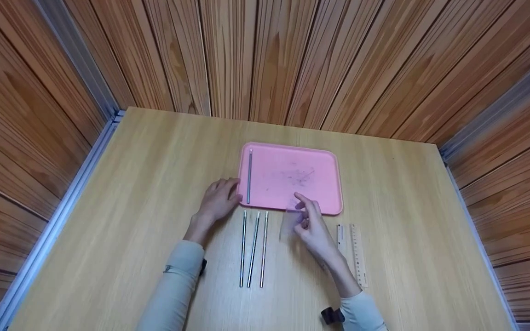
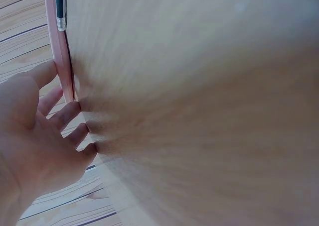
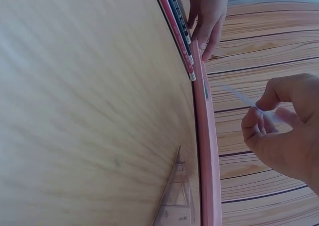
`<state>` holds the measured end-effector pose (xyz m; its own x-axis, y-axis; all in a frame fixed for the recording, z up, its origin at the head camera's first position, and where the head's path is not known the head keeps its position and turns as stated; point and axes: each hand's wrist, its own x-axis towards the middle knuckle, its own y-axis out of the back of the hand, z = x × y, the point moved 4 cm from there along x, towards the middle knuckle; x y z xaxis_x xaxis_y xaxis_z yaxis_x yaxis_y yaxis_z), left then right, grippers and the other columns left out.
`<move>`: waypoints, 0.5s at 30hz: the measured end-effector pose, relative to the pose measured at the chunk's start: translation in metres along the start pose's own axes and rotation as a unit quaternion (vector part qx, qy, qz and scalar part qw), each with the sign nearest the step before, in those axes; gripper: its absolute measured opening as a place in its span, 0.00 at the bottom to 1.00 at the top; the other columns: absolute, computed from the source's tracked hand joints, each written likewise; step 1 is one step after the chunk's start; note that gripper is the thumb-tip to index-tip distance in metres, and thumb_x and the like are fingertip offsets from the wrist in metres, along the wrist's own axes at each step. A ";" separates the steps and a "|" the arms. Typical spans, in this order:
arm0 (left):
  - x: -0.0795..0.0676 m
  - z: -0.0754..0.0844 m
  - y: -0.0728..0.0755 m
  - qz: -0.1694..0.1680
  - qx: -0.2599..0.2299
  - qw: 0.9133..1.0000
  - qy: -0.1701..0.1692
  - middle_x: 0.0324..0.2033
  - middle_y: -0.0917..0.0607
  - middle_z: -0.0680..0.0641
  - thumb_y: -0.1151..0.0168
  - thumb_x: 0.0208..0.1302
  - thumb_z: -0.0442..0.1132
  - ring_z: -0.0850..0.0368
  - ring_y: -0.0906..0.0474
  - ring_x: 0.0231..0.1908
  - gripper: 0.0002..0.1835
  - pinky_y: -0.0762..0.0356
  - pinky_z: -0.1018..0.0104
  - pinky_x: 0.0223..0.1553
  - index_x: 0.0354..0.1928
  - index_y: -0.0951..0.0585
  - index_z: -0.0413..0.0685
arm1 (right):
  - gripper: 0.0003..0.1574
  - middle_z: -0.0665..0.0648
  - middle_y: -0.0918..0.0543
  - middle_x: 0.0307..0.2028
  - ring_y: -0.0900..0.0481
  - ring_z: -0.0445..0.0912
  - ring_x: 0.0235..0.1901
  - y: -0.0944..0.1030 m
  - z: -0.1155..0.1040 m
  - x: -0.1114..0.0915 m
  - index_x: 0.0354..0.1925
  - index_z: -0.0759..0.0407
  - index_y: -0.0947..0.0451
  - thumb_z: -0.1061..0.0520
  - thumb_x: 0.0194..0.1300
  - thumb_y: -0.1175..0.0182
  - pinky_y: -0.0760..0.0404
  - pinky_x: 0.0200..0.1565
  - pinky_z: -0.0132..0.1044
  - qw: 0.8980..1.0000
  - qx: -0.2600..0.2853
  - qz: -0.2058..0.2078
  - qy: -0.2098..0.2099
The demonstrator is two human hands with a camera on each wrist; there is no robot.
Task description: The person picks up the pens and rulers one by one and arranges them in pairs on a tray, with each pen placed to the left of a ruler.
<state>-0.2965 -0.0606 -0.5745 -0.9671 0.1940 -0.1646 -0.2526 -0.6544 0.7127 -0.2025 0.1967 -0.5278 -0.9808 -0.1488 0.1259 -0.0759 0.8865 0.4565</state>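
Note:
My left hand [image 1: 219, 200] rests at the left edge of a pink tray [image 1: 292, 209], its spread fingertips touching the table and the thumb at the tray's near corner. One dark pencil [image 1: 249, 177] lies lengthwise along the tray's left side. Over the near rim, my right hand [image 1: 313, 230] pinches a thin, see-through plastic piece [image 3: 241, 95] between thumb and fingers; it looks faintly purple in the head view, and its exact kind cannot be told. Three pencils [image 1: 253, 250] lie side by side on the table in front of the tray, a red pencil [image 3: 177, 34] among them.
To the right of the pencils, partly behind my right forearm, lie a ruler [image 1: 359, 257] and a shorter-looking marked strip [image 1: 341, 235]. Dark smudges mark the tray floor. Wood-panelled walls [image 1: 269, 64] with metal posts enclose the table [image 1: 168, 147] at the back and sides.

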 end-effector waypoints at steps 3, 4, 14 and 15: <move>-0.001 0.001 0.000 0.000 -0.005 1.000 0.002 0.72 0.33 0.48 0.47 0.73 0.55 0.45 0.50 0.76 0.30 0.53 0.42 0.76 0.74 0.36 0.62 | 0.53 0.63 0.29 0.53 0.26 0.56 0.42 -0.002 0.000 0.004 0.74 0.55 0.41 0.80 0.51 0.47 0.25 0.40 0.26 1.000 0.017 0.005 -0.017; -0.001 0.001 0.000 0.001 -0.007 1.000 0.002 0.71 0.33 0.48 0.47 0.73 0.55 0.45 0.50 0.76 0.30 0.53 0.42 0.76 0.74 0.36 0.62 | 0.52 0.64 0.29 0.53 0.26 0.57 0.43 -0.003 0.000 0.006 0.74 0.56 0.42 0.80 0.52 0.47 0.25 0.40 0.26 0.999 0.024 0.007 -0.023; -0.004 0.003 0.002 0.005 -0.011 1.000 -0.004 0.70 0.33 0.50 0.47 0.73 0.55 0.47 0.49 0.76 0.30 0.51 0.42 0.76 0.74 0.36 0.63 | 0.45 0.73 0.27 0.50 0.27 0.63 0.40 -0.006 -0.035 0.015 0.69 0.69 0.40 0.81 0.51 0.48 0.25 0.38 0.26 0.998 0.055 -0.002 -0.017; -0.004 0.003 0.002 0.005 -0.012 1.000 -0.004 0.70 0.33 0.50 0.47 0.73 0.55 0.47 0.49 0.76 0.30 0.51 0.42 0.76 0.74 0.36 0.64 | 0.45 0.73 0.27 0.50 0.27 0.63 0.40 -0.007 -0.034 0.017 0.69 0.69 0.40 0.81 0.50 0.48 0.26 0.38 0.26 0.999 0.052 -0.002 -0.015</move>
<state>-0.2934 -0.0608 -0.5707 -0.9694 0.1928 -0.1517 -0.2432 -0.6738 0.6977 -0.2125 0.1736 -0.4991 -0.9852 -0.1413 0.0972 -0.0971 0.9267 0.3630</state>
